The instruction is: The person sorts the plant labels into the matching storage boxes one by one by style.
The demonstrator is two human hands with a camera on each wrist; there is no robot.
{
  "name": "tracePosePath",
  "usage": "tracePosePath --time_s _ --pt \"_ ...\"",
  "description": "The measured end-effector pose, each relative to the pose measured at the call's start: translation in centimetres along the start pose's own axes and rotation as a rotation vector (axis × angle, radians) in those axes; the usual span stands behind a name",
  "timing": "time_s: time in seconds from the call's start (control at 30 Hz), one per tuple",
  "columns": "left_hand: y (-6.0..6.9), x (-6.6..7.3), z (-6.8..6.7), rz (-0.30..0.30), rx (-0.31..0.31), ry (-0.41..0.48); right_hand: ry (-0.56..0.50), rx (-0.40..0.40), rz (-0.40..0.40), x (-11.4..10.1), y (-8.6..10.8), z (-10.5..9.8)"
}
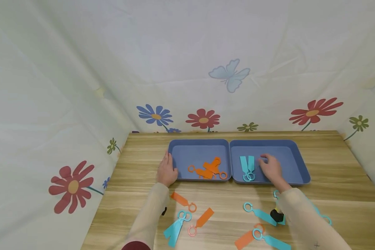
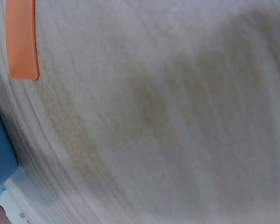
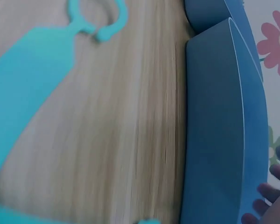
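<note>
Two blue trays stand side by side on a wooden table. My left hand lies with straight fingers along the outer left side of the left tray, which holds several orange ring-ended tags. Over the right tray is my right hand, its fingers loosely bent and nothing visible in them. Just left of it, turquoise ring-ended tags lie in that tray. The right wrist view shows relaxed, spread fingers past the tray wall.
In front of the left tray lie loose orange tags and turquoise tags. More turquoise tags and an orange tag lie before the right tray, some partly under my right forearm. A flowered cloth hangs behind the table.
</note>
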State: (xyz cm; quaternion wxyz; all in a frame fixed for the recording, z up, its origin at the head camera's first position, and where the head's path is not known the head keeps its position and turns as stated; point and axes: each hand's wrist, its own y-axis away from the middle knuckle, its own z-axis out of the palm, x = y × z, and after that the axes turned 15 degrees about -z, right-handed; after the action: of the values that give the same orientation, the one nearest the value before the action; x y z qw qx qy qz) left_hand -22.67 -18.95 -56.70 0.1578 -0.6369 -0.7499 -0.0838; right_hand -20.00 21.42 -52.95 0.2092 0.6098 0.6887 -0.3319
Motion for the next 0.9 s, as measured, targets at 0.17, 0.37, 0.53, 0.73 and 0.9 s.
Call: tracePosePath --time_s 0.17,0.37,0.53,0.73,0.9 --pt "-0.1 -0.4 0.5 0.011 0.016 -0.001 -0.006 -0.057 -0.188 0.0 1.3 -1.1" --pt "-0.1 -0.4 0.5 0.017 0.018 0.012 0.071 -0.113 -0.319 -0.2 3.0 -1.3" --pt "-0.2 -0.4 0.6 0.024 0.034 0.015 0.203 -0.115 -0.409 -0.2 4.4 -0.7" --pt "-0.2 -0.3 0.6 0.023 0.034 0.009 0.263 -0.138 -0.492 -0.2 6.7 0.4" --pt "-0.1 -0.2 0.4 0.03 0.041 0.02 0.351 -0.151 -0.603 -0.1 8.6 1.2"
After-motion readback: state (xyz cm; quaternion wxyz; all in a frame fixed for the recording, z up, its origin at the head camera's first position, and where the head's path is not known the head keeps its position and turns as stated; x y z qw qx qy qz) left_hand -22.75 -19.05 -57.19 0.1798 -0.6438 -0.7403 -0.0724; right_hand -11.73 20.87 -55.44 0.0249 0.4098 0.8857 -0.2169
